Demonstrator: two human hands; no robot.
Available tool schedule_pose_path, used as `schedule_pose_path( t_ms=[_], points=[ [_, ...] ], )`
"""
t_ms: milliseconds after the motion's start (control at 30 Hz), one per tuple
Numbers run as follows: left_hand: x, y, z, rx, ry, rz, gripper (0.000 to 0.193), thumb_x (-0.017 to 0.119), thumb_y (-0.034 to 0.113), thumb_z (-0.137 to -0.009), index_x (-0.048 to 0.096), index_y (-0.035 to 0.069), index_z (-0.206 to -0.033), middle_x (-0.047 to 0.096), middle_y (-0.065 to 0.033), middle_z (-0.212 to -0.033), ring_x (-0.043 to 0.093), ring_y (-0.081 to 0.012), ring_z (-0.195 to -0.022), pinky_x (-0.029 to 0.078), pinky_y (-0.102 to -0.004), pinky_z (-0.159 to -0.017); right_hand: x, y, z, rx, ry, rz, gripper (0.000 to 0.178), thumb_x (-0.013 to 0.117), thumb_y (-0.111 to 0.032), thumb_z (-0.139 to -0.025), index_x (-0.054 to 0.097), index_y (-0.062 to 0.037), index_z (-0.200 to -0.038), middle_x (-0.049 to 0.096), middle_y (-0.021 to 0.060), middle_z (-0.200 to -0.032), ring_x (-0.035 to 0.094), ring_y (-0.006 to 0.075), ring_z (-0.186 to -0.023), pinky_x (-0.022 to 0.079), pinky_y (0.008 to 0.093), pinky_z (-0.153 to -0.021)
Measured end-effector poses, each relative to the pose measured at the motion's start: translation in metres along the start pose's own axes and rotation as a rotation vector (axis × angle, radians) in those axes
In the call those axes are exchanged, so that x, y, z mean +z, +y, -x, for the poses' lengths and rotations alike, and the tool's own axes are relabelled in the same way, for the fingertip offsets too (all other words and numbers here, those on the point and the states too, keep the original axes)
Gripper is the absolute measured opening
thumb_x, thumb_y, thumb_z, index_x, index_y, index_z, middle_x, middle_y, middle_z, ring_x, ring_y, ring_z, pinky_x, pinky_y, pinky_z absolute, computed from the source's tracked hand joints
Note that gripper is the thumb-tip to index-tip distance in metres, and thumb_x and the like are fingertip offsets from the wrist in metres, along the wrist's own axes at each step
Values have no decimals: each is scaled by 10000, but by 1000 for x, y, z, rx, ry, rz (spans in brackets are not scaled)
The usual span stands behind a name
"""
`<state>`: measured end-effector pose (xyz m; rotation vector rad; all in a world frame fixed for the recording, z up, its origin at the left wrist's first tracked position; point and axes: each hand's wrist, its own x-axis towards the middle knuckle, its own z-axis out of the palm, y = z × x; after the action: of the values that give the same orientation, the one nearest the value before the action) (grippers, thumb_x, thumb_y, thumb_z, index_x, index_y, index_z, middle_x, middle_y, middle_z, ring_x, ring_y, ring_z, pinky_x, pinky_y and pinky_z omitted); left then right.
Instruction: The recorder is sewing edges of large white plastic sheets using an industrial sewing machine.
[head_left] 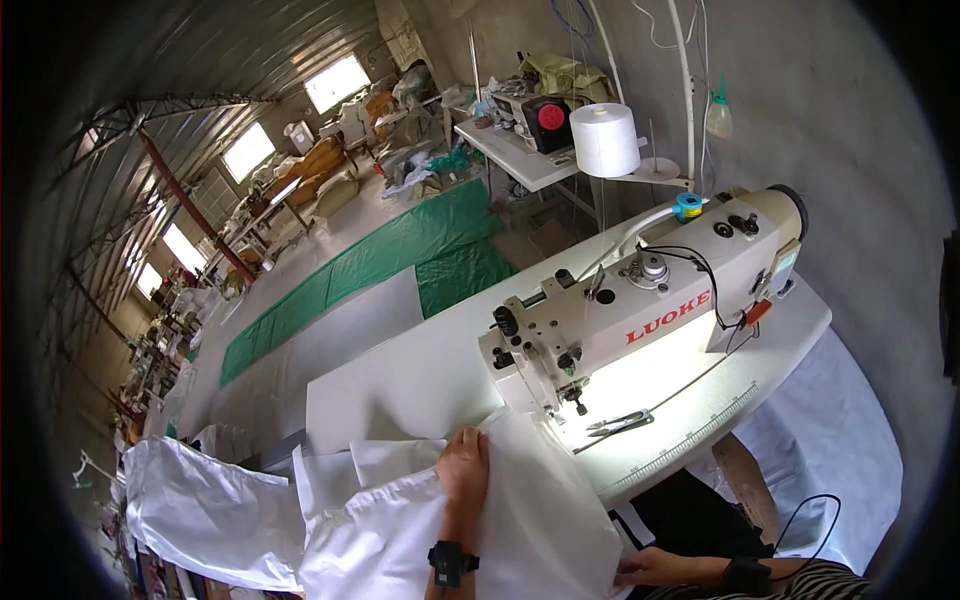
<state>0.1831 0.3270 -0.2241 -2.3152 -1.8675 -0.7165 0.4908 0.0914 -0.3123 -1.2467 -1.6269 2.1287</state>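
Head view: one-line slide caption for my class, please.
Left hand and right hand on white fabric beside a sewing machine.

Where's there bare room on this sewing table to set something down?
Bare tabletop lies left of the sewing machine, beyond the white cloth. A smaller patch sits right of the snips, behind the ruler marks. The front left is crowded with cloth under your left hand.

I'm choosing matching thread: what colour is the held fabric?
The fabric is white, clearest in the head view.
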Motion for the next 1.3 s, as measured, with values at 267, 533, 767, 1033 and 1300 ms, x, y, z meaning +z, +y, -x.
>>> schedule_pose_path(
  t_ms=[267,533,767,1033,1300],
  points=[
    [-2,49,36,-44,-110,-87,135,611,242,-948,597,113,-911,669,-96,-863,674,-321,-785,535,-463,-683,-44,-5,48,-149,179,-145,732,641,-466,-971,422,17,-1476,508,186,-1441,488,254,-1322,370,356,-1128],
    [0,74,21,131,-1,-76,119,640,191,-897,609,88,-948,654,-82,-921,645,-313,-890,487,-451,-817,-30,-41,-12,-227,334,-500,319,665,-179,-992,623,38,-1222,700,26,-1069,626,67,-946,512,232,-867],
    [4,94,-4,208,-76,165,108,651,156,-913,590,68,-927,656,-118,-903,641,-353,-842,506,-469,-736,-24,-43,-17,-338,484,-352,351,726,-275,-951,667,25,-1122,701,14,-947,609,51,-835,504,229,-768],
    [21,96,-13,225,-133,91,126,594,203,-976,571,88,-931,664,-119,-871,660,-336,-801,520,-473,-680,-34,-42,-11,-200,389,-359,308,699,-310,-969,693,-4,-1007,613,-36,-786,530,39,-710,470,240,-645],
    [33,101,-10,161,-46,156,104,598,197,-966,595,93,-968,668,-95,-895,661,-321,-820,517,-463,-690,-22,-39,-9,-255,568,-354,325,648,-347,-995,695,-27,-1026,578,-20,-691,527,59,-636,450,236,-589]
  ],
)
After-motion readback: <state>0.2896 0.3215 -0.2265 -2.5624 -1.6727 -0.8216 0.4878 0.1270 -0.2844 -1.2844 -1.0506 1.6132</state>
